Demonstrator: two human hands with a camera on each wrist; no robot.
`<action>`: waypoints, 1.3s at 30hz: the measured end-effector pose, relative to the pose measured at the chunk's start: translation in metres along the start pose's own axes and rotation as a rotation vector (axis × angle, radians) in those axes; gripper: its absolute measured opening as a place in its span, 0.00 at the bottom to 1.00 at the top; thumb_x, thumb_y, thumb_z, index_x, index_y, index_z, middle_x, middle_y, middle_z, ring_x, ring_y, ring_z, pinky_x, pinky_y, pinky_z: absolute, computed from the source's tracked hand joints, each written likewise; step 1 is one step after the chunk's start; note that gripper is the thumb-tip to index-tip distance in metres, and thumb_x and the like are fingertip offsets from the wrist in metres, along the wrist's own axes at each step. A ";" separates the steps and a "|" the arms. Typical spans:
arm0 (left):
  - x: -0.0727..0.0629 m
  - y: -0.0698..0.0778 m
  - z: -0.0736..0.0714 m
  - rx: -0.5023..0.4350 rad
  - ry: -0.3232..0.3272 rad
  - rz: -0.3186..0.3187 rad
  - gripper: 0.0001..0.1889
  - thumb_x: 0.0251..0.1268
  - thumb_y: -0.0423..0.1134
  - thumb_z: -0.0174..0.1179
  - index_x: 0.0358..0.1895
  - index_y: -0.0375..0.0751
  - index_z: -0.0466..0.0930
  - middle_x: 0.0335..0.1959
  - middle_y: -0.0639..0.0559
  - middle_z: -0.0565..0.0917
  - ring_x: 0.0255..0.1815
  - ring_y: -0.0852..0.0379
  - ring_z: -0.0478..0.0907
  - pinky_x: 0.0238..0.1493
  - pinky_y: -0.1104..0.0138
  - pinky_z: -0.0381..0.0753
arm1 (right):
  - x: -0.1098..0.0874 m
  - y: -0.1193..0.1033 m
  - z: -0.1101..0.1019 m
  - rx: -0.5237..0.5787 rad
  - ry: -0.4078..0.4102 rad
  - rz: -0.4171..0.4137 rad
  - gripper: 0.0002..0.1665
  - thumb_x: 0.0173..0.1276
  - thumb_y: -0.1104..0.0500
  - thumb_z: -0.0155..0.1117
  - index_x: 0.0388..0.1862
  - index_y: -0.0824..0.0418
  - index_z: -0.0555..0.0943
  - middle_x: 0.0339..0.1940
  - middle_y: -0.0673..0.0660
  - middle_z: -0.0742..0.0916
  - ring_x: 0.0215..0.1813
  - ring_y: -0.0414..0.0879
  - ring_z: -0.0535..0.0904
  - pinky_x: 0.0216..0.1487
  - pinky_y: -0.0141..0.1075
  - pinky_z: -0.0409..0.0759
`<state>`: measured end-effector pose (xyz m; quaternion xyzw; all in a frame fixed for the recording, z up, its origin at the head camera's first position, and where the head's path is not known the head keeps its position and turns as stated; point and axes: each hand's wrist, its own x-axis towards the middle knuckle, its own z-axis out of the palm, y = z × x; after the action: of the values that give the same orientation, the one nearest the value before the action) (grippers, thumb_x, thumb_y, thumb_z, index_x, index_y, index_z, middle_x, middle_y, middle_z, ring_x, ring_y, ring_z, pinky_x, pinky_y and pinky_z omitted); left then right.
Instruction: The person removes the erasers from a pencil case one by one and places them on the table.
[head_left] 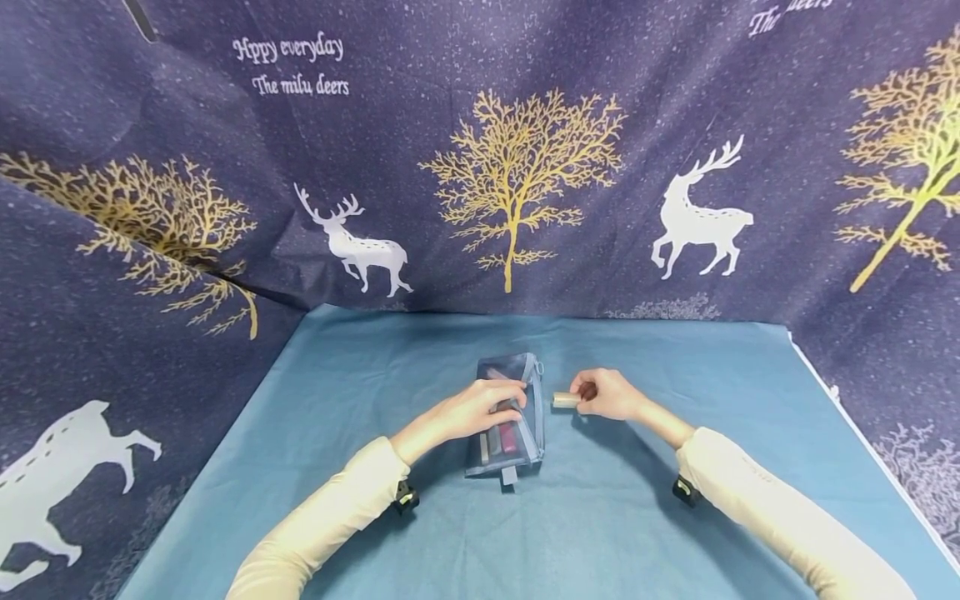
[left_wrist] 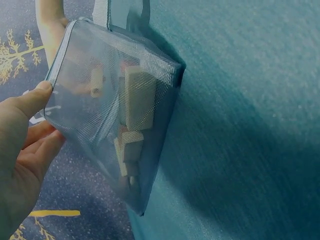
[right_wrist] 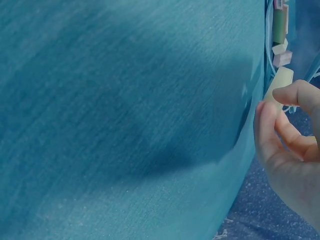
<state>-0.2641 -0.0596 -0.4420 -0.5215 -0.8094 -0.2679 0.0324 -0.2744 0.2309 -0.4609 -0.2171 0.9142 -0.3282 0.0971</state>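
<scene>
A blue see-through mesh zip pouch (head_left: 534, 425) stands on the cloth in front of me, its zipped side spread apart toward the right. My left hand (head_left: 476, 410) pinches the pouch's upper edge, thumb on one side and fingers on the other, as the left wrist view shows. Inside lie several small items, among them a cream block-like piece (left_wrist: 140, 97) and a pink one (head_left: 509, 437). Just right of the pouch mouth, my right hand (head_left: 611, 396) pinches a short pale gold lipstick-like tube (head_left: 566, 401) between thumb and fingertips, its free end pointing at the pouch.
Blue-green cloth (head_left: 600, 533) covers the table. Behind and at both sides hangs a dark blue curtain (head_left: 465, 50) with deer and trees. A fabric tab (head_left: 509, 476) sticks out at the pouch's near end, and a zipper ring (head_left: 539, 367) sits at its far end.
</scene>
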 end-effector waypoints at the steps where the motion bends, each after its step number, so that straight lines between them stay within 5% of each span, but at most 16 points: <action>1: 0.000 0.000 0.000 0.001 -0.001 0.000 0.08 0.66 0.39 0.61 0.43 0.38 0.79 0.57 0.39 0.81 0.60 0.48 0.78 0.44 0.70 0.79 | 0.000 0.001 0.000 -0.001 0.000 0.005 0.12 0.55 0.66 0.68 0.40 0.62 0.81 0.34 0.56 0.88 0.38 0.45 0.84 0.39 0.36 0.82; 39: 0.000 -0.001 0.004 0.011 0.001 0.013 0.08 0.66 0.37 0.62 0.43 0.37 0.79 0.56 0.38 0.81 0.61 0.47 0.78 0.55 0.62 0.80 | -0.002 0.015 -0.008 -0.065 0.028 0.078 0.10 0.60 0.64 0.66 0.40 0.65 0.81 0.33 0.57 0.87 0.35 0.45 0.83 0.34 0.36 0.80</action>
<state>-0.2642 -0.0587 -0.4457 -0.5265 -0.8074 -0.2637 0.0373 -0.2805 0.2471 -0.4644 -0.1796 0.9335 -0.2972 0.0898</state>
